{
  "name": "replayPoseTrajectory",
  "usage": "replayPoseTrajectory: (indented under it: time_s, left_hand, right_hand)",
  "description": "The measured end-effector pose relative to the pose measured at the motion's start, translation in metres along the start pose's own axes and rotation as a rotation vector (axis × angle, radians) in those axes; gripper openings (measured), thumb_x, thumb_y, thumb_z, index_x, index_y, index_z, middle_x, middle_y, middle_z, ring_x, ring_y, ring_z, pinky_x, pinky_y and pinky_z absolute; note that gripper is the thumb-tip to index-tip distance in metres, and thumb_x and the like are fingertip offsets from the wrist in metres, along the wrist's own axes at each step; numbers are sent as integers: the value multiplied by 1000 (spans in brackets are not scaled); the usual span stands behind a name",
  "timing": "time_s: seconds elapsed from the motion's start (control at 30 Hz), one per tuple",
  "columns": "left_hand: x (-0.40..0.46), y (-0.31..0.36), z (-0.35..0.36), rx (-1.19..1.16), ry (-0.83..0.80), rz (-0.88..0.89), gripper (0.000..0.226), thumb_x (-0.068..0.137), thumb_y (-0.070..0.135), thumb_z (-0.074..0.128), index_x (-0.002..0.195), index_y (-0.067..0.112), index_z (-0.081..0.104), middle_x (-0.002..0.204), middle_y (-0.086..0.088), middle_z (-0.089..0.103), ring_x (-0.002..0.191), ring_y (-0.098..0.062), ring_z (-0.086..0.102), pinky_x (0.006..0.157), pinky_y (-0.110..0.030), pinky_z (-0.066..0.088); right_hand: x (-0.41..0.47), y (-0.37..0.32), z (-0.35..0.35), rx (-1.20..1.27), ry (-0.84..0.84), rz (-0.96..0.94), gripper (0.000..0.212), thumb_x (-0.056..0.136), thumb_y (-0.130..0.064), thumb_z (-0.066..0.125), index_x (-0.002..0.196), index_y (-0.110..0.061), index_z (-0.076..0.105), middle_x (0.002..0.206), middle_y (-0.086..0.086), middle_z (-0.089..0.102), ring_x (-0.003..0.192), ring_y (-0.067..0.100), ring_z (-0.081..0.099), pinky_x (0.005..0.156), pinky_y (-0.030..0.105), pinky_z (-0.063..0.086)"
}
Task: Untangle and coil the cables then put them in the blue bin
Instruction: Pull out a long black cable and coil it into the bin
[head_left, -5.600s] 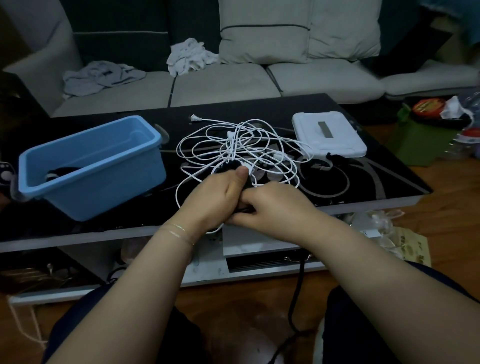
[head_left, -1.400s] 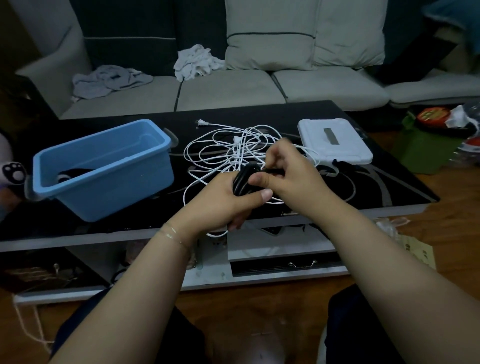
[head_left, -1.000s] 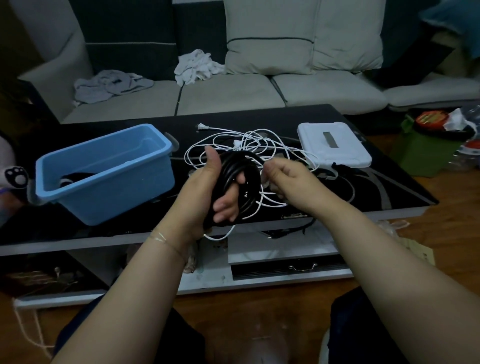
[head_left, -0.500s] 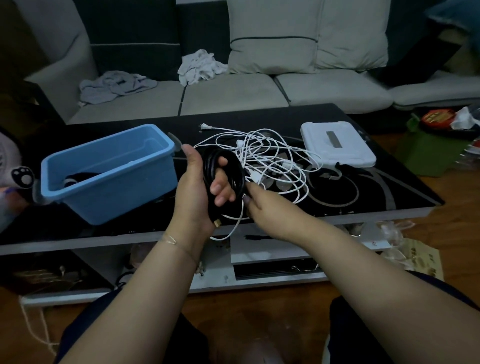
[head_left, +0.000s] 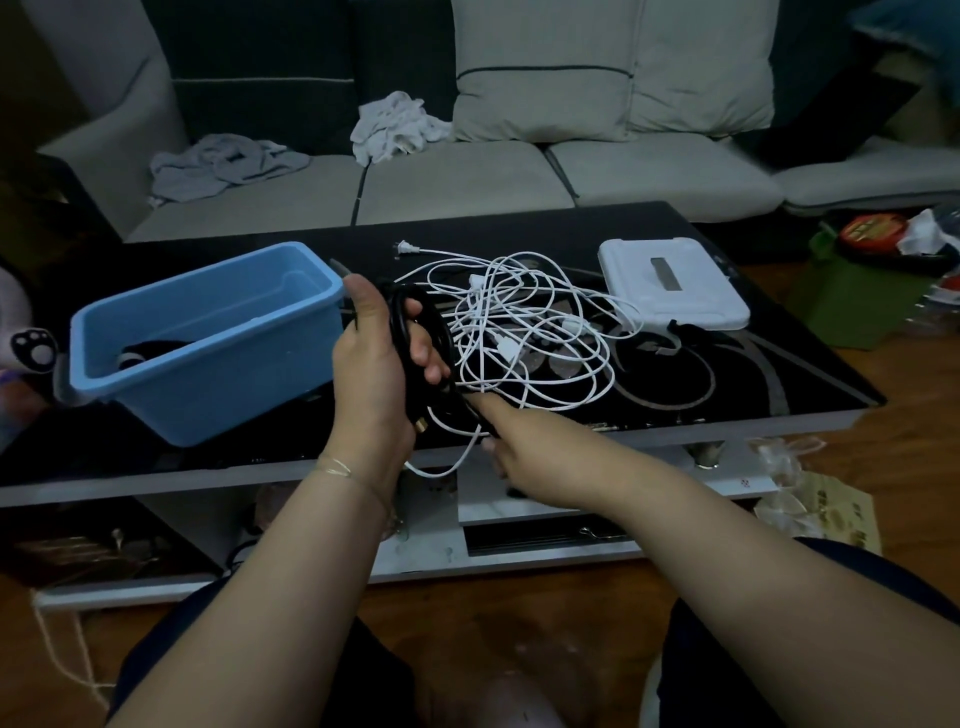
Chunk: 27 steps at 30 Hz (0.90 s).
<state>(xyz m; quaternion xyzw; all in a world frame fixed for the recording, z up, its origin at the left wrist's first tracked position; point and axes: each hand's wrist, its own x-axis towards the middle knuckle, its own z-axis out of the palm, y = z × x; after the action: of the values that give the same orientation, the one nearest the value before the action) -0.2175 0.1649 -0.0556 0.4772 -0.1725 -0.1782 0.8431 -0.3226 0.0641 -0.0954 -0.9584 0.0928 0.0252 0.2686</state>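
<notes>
Since 0.5 s ago the left hand (head_left: 371, 364) has kept the black cable coil (head_left: 415, 343) at nearly the same place, just beside the right end of the blue bin (head_left: 208, 332), while the right hand (head_left: 524, 447) has gone a little lower, to the front edge of the table (head_left: 779, 384). The left hand grips the coil, with the thumb behind it and the fingers curled through the loops. The coil stands upright above the table, not inside the bin. The right hand is below the coil, near its loose end; its fingers are partly hidden, so I cannot tell if it is closed on something. The white cables (head_left: 524, 332) lie as 1 tangled heap in the middle of the table, and 1 strand hangs over the front edge between the 2 hands. Something dark lies already on the bottom of the bin. A white lid (head_left: 670, 286) rests flat on the table, to the right of the heap. Behind the table stands a sofa (head_left: 467, 182) with crumpled cloths on it.
</notes>
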Motion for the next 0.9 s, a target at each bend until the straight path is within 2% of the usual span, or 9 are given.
replayPoseTrajectory:
  time_s: [0.07, 0.2, 0.33, 0.47, 0.57, 0.63, 0.77, 0.83, 0.9]
  left_hand:
    - [1, -1, 0, 53, 5, 35, 57, 96, 61, 32, 82, 11, 55, 44, 5, 41, 36, -11, 40, 43, -22, 41]
    - [2, -6, -1, 242, -14, 101, 52, 94, 60, 36, 80, 13, 54, 44, 2, 50, 37, -14, 51, 42, -21, 43]
    - [-1, -13, 0, 472, -131, 82, 51, 93, 59, 41, 79, 11, 52, 52, -7, 65, 49, -20, 66, 49, -27, 52]
    - [-1, -12, 1, 905, -220, 128, 65, 91, 63, 32, 74, 5, 56, 57, 9, 69, 56, 0, 63, 58, -16, 47]
    - [-3, -10, 1, 1072, -284, 116, 80, 79, 72, 21, 74, 1, 60, 71, -6, 69, 71, -20, 62, 74, -37, 48]
    - [-10, -7, 2, 1046, -339, 30, 74, 76, 75, 21, 64, 12, 56, 68, -6, 63, 67, -19, 55, 72, -40, 46]
    - [-13, -6, 1, 863, -439, -189, 75, 74, 81, 21, 62, 20, 64, 65, 1, 65, 68, -14, 60, 75, -38, 48]
    - [-12, -6, 0, 802, -472, -269, 81, 65, 89, 24, 67, 21, 67, 72, -4, 67, 74, -18, 63, 77, -42, 51]
    - [-14, -4, -1, 723, -538, -313, 79, 61, 92, 27, 67, 26, 70, 70, -1, 68, 66, -17, 65, 61, -31, 53]
  right_hand:
    - [0, -2, -2, -72, 59, -22, 40, 100, -20, 40, 139, -24, 32, 78, -12, 50, 78, 20, 55, 57, 30, 38]
    - [-6, -9, -9, -223, 162, -82, 29, 99, -31, 44, 126, -21, 48, 107, 9, 65, 97, 33, 59, 71, 37, 46]
    - [-8, -17, -10, -451, 261, -202, 30, 97, -41, 45, 106, -16, 59, 102, 4, 66, 95, 30, 61, 64, 33, 33]
    - [-11, -22, -13, -489, 403, -247, 42, 90, -56, 50, 108, -20, 64, 113, -4, 66, 87, 27, 65, 60, 29, 30]
    - [-15, -26, -17, -455, 482, -263, 50, 79, -63, 61, 88, -14, 64, 84, 0, 70, 71, 28, 66, 55, 29, 29]
    - [-16, -26, -20, -430, 559, -246, 58, 67, -69, 68, 77, -13, 59, 66, 1, 67, 59, 28, 64, 52, 27, 29]
    - [-18, -26, -22, -490, 639, -177, 79, 51, -84, 62, 84, -11, 56, 53, -3, 59, 47, 22, 59, 48, 24, 24]
    - [-17, -25, -22, -463, 609, -160, 88, 50, -87, 55, 94, -11, 53, 57, -3, 60, 51, 21, 60, 48, 25, 26]
    - [-16, -21, -25, -372, 536, -155, 89, 51, -87, 49, 104, -15, 47, 69, -3, 63, 63, 20, 61, 51, 28, 31]
